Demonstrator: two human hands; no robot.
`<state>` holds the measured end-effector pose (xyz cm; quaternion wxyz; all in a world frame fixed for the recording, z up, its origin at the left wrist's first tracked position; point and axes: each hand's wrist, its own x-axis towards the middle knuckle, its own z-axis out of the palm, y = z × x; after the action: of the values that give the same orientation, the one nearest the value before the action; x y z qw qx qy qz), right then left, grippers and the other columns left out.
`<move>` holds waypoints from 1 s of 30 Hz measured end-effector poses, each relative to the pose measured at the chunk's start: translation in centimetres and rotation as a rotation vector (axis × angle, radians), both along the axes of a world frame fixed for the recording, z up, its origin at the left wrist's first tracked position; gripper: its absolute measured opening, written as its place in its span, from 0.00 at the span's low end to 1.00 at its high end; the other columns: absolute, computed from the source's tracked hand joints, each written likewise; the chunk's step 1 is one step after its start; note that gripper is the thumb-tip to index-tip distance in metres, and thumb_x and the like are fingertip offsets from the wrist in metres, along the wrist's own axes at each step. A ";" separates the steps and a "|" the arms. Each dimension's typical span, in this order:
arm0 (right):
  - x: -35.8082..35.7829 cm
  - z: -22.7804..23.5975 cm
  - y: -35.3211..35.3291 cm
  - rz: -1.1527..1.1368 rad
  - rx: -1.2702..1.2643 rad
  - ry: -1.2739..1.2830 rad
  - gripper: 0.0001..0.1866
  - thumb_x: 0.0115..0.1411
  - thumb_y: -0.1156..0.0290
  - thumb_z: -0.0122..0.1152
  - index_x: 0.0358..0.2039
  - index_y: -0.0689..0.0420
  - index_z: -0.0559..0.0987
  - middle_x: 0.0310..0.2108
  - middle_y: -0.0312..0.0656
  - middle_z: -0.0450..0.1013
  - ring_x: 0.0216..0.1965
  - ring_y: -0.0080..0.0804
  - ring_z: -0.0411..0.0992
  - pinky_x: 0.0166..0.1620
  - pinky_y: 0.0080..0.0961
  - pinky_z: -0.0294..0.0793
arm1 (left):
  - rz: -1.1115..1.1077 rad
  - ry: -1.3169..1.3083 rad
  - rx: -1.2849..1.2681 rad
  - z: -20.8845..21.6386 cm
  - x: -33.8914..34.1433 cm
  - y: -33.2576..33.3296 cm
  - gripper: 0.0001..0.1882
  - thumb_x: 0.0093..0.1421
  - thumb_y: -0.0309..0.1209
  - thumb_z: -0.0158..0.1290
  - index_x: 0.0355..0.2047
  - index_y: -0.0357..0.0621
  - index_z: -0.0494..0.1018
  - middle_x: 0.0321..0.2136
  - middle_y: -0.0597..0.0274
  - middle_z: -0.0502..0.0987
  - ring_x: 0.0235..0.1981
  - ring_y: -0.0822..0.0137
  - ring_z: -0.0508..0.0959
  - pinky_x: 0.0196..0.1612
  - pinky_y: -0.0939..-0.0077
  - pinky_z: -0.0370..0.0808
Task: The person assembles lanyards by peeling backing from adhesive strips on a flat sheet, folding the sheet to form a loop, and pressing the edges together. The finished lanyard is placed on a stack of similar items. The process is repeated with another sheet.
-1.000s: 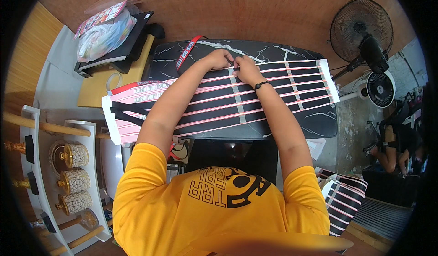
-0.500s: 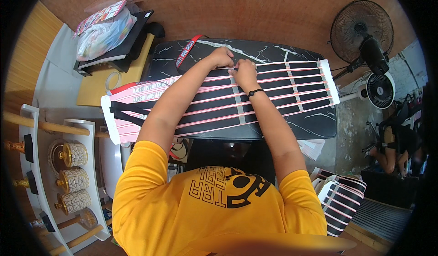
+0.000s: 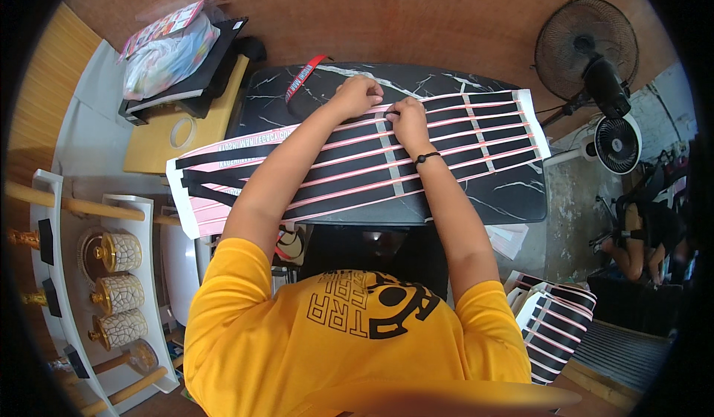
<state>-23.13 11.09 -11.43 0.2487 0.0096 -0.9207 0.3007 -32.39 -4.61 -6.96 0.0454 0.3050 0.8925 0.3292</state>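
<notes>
A long flat board [image 3: 184, 207] with white ends lies at a slant across the black marble-patterned table [image 3: 513, 197]. Black straps [image 3: 440, 143] run lengthwise over its pink and white striped face, crossed by grey bands [image 3: 388, 156]. At the board's far edge, my right hand [image 3: 409, 123] has its fingers curled on the outermost strap. Just left of it, my left hand [image 3: 359, 97] is closed in a pinch; what it holds is hidden. A red lettered strap end [image 3: 303, 81] sticks up beyond my left forearm.
Two fans [image 3: 587, 56] stand at the right. A second strapped board [image 3: 558, 324] rests low at the right. White shelves with gold-lidded jars [image 3: 123, 253] stand at the left. A tape roll [image 3: 183, 132] and a plastic bag [image 3: 167, 60] are at the back left. A person [image 3: 639, 246] sits far right.
A black strap length now lies along the board's far left edge, where a red lettered one lay. My hands have moved slightly apart, and the red strap end has shifted a little.
</notes>
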 end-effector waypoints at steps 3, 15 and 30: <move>-0.8 0.0 0.5 0.017 -0.059 -0.020 0.09 0.48 0.74 0.69 0.32 0.60 0.81 0.33 0.48 0.76 0.39 0.50 0.73 0.45 0.40 0.72 | 0.042 0.301 -0.075 1.2 3.8 -0.9 0.17 0.49 0.28 0.64 0.41 0.49 0.75 0.41 0.59 0.74 0.49 0.54 0.72 0.49 0.55 0.67; 1.3 0.7 -0.8 0.030 -0.193 -0.019 0.44 0.39 0.72 0.78 0.58 0.51 0.68 0.56 0.47 0.62 0.57 0.49 0.64 0.58 0.41 0.65 | -0.103 0.694 -0.283 -0.3 2.1 -0.5 0.04 0.56 0.30 0.53 0.32 0.47 0.74 0.30 0.59 0.77 0.39 0.56 0.77 0.48 0.57 0.64; 1.0 0.4 0.8 0.091 -0.355 -0.038 0.26 0.44 0.82 0.70 0.47 0.56 0.75 0.48 0.46 0.68 0.49 0.42 0.68 0.50 0.30 0.71 | -0.283 0.441 -0.172 0.3 2.5 -0.9 0.10 0.48 0.32 0.63 0.33 0.50 0.79 0.40 0.60 0.72 0.48 0.56 0.70 0.49 0.56 0.64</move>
<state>-22.17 11.90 -11.00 0.2150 0.0017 -0.8563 0.4695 -29.93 -5.52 -6.68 -0.0787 0.4861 0.8539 0.1684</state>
